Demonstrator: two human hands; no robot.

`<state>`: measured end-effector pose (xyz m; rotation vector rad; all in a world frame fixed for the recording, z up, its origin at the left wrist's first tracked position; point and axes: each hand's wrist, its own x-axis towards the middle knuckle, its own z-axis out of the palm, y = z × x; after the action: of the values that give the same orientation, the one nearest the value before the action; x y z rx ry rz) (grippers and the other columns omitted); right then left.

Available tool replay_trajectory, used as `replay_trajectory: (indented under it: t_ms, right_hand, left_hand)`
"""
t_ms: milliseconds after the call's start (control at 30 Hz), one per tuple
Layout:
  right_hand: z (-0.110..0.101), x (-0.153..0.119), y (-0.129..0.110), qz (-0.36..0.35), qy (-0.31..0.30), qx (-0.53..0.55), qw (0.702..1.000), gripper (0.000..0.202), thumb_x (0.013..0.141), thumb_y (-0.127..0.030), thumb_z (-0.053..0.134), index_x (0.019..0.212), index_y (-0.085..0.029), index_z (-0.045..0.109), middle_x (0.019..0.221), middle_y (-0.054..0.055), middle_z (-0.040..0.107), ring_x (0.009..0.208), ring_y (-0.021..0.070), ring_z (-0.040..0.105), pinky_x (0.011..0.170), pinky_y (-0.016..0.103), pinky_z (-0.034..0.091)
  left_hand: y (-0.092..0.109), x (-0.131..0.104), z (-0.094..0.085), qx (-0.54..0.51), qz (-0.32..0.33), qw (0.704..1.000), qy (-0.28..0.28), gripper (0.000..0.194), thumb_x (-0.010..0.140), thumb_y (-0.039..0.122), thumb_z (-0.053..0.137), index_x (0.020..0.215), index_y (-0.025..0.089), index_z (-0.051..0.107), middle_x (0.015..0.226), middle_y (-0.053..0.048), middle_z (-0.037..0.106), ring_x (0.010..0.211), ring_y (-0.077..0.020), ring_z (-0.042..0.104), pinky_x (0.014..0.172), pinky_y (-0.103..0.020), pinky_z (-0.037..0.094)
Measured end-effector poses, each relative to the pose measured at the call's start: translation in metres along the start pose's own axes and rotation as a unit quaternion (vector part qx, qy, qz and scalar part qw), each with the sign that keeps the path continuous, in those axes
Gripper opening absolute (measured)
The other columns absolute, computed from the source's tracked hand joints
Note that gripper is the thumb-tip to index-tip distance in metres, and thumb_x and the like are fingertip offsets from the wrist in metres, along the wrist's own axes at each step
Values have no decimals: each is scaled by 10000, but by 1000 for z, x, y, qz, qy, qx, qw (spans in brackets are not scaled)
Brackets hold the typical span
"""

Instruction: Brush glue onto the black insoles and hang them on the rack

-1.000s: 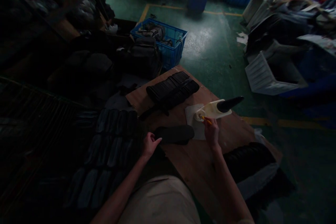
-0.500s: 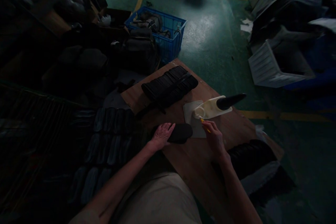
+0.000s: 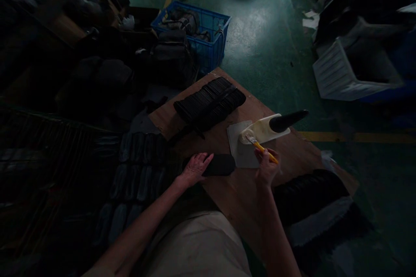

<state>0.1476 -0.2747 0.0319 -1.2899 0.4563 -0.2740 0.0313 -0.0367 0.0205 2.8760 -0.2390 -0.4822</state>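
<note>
My right hand is closed around the yellow handle of a brush. The bristles touch the round, pale end of a cream-coloured holder, which has a black pointed piece at its far end. Under the round end lies a light grey board. My left hand rests on the left end of a flat black piece, with the thumb apart from the fingers. That piece's right end meets the board's edge.
On the wooden table a row of black pieces stands behind my hands. A dark bristly pile lies at the right. Beyond are a blue crate and a white bin. Bundled dark pieces fill the left.
The brush handle has swung out to the right and shows more fully. My right hand has shifted slightly right and down, and my left hand slightly left on the black piece.
</note>
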Motion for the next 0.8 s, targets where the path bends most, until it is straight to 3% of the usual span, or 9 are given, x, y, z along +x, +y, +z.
replay_trajectory:
  t_ms: [133,233,400,500,667,733,800]
  right_hand:
    - [-5,-1,10,38,31,33,998,375,682,-396,750,888,-177,525,695,-37,667,641,138,694,729,342,607]
    - [-15,-9,7,40,49,41,997,394,666,-395,766,881,-181,515,682,-34,675,644,145,696,743,357,609]
    - [-28,-30,-9,16,49,33,998,345,677,-352,772,866,-166,551,729,-14,684,671,169,701,741,380,612]
    - [-22,-39,-17,-14,31,22,999,303,729,-367,738,896,-164,588,774,-2,684,700,182,703,756,409,607]
    - [3,-40,-14,-118,-28,-50,991,251,796,-372,692,945,-180,626,956,34,669,860,188,690,874,438,563]
    - [8,-38,-9,-206,-72,-133,967,205,830,-346,657,947,-179,640,1020,61,650,974,201,654,909,434,534]
    - [7,-37,-5,-278,-129,-234,923,160,870,-313,605,946,-180,652,1057,85,629,1044,211,612,918,426,513]
  left_hand:
    - [-5,-10,3,-46,24,997,62,1081,569,409,864,1470,208,301,1389,-168,455,1305,-341,404,1090,-476,309]
    - [-12,-29,7,-97,4,983,153,932,666,411,804,1444,207,332,1370,-149,459,1312,-321,394,1091,-472,328]
    - [-22,-60,18,-179,-203,920,282,438,834,381,625,1218,196,523,1163,-126,545,1118,-294,529,955,-461,460]
    - [-26,-66,27,-252,-299,878,277,360,806,453,629,1048,194,567,1016,-101,578,953,-270,591,838,-419,508]
    - [-28,-59,33,-370,-379,819,221,373,684,506,708,815,202,535,738,-23,584,694,-218,599,632,-341,491]
    - [-28,-56,32,-391,-396,802,218,362,652,480,734,739,208,512,694,-13,581,655,-204,590,595,-315,465]
    - [-28,-54,29,-411,-400,789,220,344,637,442,748,695,210,501,657,-4,575,625,-189,579,571,-297,441]
